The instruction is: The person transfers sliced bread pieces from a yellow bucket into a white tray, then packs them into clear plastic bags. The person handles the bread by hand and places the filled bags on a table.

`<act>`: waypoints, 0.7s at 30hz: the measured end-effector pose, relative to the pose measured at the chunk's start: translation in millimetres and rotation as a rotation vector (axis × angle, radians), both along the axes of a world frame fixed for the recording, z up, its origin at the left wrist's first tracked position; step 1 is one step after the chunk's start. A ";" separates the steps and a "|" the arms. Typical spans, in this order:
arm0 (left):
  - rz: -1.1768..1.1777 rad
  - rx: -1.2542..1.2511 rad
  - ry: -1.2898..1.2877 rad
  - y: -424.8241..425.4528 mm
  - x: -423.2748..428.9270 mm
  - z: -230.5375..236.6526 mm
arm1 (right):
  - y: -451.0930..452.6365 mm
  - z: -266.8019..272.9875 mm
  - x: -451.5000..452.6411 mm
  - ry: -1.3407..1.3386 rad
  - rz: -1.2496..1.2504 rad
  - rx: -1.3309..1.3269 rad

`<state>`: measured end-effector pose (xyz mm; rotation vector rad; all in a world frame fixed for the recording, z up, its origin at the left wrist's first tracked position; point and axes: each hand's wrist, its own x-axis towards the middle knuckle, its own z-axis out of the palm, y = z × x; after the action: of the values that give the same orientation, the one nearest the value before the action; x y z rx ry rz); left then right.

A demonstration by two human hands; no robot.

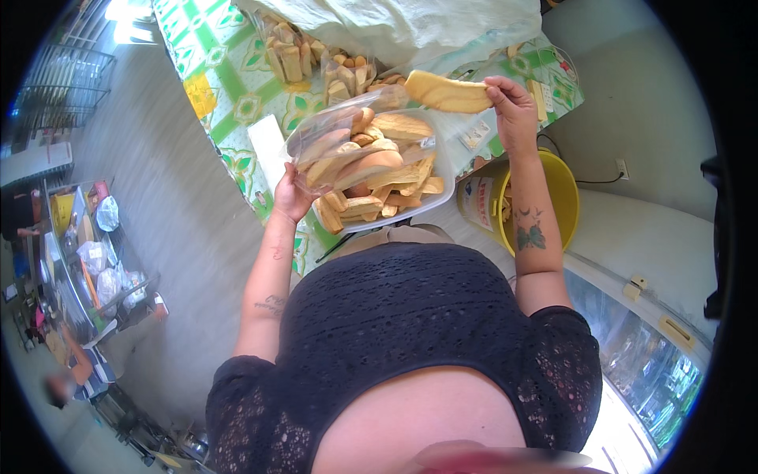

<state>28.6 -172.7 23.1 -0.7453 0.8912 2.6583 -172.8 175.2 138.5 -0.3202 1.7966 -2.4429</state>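
My left hand (296, 194) grips a clear plastic bag (323, 133) by its lower left side. Several slices of toasted bread (370, 166) show in and behind the bag; which of them are inside is hard to tell. Raised to the right, my right hand (510, 109) pinches one long, flat bread slice (449, 93) by its end, apart from the bag. Under the bag stands a translucent plastic tub (445, 188) heaped with more bread pieces (360, 206).
Filled bags of bread (290, 59) stand on the green patterned tablecloth (246, 109) beneath a white sack (408, 26). A yellow bucket (565, 195) stands at right. A power strip (546, 98) lies near the table's right edge. At far left, a person (89, 370) is beside a loaded cart (89, 255).
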 end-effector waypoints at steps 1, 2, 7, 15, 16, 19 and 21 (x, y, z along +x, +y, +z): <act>-0.008 0.015 0.002 -0.4 -1.4 -0.3 | 0.2 11.7 1.0 0.058 0.063 0.095; -0.027 0.022 -0.014 0.7 -3.6 -0.4 | -2.1 20.7 3.8 0.119 0.131 0.183; -0.121 -0.015 -0.087 16.3 -16.0 13.9 | -34.5 35.1 34.8 0.251 0.368 0.518; -0.196 -0.168 -0.021 50.8 -32.3 54.5 | -78.8 31.1 61.4 -0.146 0.883 0.750; -0.199 -0.184 0.015 52.9 -32.7 52.6 | -86.9 31.1 62.8 0.033 0.858 0.954; 0.022 -0.163 -0.025 51.7 -33.6 36.5 | -100.9 38.1 58.2 0.454 0.895 0.927; 0.051 -0.101 0.055 44.2 -29.6 22.4 | -97.7 42.5 49.8 0.425 0.827 0.609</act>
<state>-1.0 -128.5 45.4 -0.7297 1.0411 2.7068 -123.0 77.5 181.0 -1.2655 1.8895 -1.2713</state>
